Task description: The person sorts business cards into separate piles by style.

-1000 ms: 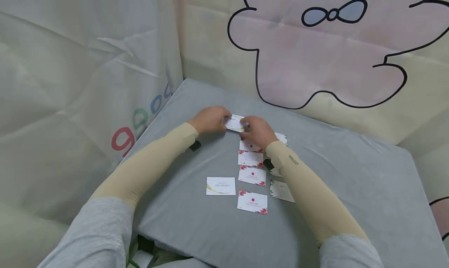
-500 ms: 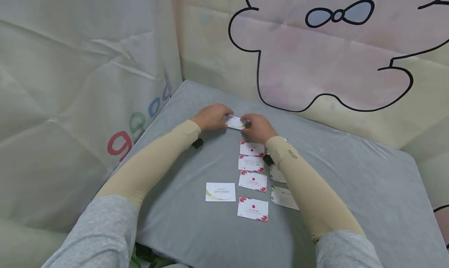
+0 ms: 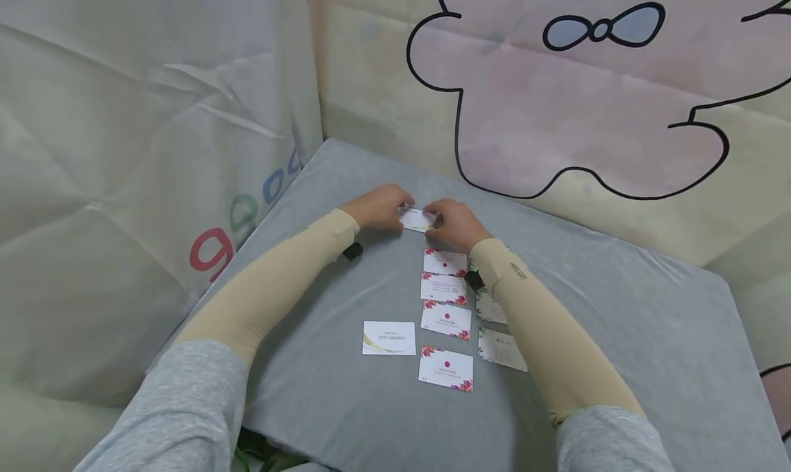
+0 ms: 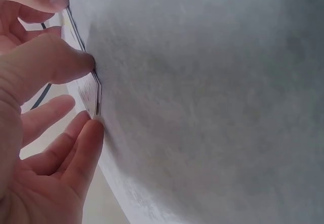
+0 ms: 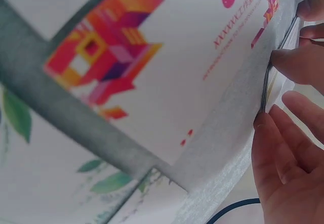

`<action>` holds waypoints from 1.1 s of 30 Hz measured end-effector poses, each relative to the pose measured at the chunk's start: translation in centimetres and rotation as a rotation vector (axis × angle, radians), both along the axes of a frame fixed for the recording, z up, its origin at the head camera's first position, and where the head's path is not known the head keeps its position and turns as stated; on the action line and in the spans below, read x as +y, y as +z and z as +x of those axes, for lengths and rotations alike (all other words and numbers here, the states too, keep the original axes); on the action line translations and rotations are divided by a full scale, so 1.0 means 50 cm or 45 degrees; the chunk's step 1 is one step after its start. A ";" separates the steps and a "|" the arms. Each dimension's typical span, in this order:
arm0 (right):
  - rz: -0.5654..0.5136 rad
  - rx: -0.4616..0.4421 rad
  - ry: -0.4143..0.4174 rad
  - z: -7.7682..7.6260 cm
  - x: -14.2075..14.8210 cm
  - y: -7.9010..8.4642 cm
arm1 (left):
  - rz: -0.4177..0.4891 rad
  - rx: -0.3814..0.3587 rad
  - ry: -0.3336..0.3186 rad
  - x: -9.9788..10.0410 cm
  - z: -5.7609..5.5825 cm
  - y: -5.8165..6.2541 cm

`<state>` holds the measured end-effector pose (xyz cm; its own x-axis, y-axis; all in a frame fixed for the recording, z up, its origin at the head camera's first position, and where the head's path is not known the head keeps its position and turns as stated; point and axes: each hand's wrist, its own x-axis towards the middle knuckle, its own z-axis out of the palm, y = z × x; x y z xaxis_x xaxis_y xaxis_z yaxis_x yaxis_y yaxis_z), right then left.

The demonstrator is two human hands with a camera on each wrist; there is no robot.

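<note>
Out towards the far side of the table, both hands hold a thin stack of white business cards [image 3: 417, 218] with a yellow curve, touching or just above the cloth. My left hand [image 3: 378, 207] pinches its left end between thumb and fingers. At the other end my right hand [image 3: 459, 226] pinches it the same way. The left wrist view shows the left thumb [image 4: 76, 64] on the stack's near edge; the cards look slightly bent there. In the right wrist view the right fingers [image 5: 268, 138] press the stack's edge.
A column of business cards with red flowers [image 3: 446, 320] lies nearer the body. To its right are green-leaf cards [image 3: 502, 349], partly under the right forearm. One yellow-curve card [image 3: 388, 338] lies left of the column. Grey cloth covers the table [image 3: 321, 389]; printed curtains [image 3: 383, 115] stand behind it.
Both hands have moved the held stack slightly away from the column, and the top red-flowered card shows more fully. The head view has tilted a little. Both hands keep their pinch.
</note>
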<state>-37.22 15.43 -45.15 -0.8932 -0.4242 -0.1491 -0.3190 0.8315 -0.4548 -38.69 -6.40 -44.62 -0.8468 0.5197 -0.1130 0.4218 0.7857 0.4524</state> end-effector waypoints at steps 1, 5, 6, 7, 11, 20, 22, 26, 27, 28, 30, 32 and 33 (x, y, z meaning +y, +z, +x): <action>-0.002 0.003 0.003 0.000 0.001 -0.001 | -0.002 -0.001 0.007 0.001 0.002 -0.001; -0.012 -0.005 0.024 0.001 -0.003 -0.003 | -0.015 0.000 0.032 -0.001 0.005 -0.006; -0.013 -0.009 0.027 0.001 -0.004 -0.003 | -0.016 0.000 0.034 -0.003 0.005 -0.008; -0.012 -0.007 0.035 0.001 -0.006 -0.004 | -0.017 0.002 0.034 -0.004 0.004 -0.010; -0.017 0.023 0.038 0.001 -0.008 -0.005 | 0.011 0.014 0.026 -0.009 0.000 -0.016; -0.047 0.045 0.024 0.001 -0.008 -0.006 | -0.020 0.049 0.019 -0.013 0.000 -0.006; -0.060 0.043 0.021 0.004 -0.010 -0.003 | -0.039 0.056 0.030 -0.013 0.003 0.001; -0.061 0.031 0.014 0.014 -0.008 -0.005 | -0.060 0.048 0.049 -0.008 0.017 0.002; -0.059 0.034 0.020 0.017 -0.006 -0.005 | -0.063 0.052 0.050 -0.006 0.021 0.000; -0.059 0.039 0.021 0.019 -0.002 -0.006 | -0.062 0.048 0.063 -0.004 0.025 -0.001; -0.060 0.056 0.019 0.026 0.007 0.000 | -0.063 0.058 0.072 -0.003 0.031 0.000; -0.062 0.070 0.020 0.039 0.012 -0.001 | -0.064 0.057 0.090 -0.011 0.044 -0.005; -0.062 0.074 0.021 0.048 0.015 0.002 | -0.066 0.055 0.100 -0.017 0.052 -0.005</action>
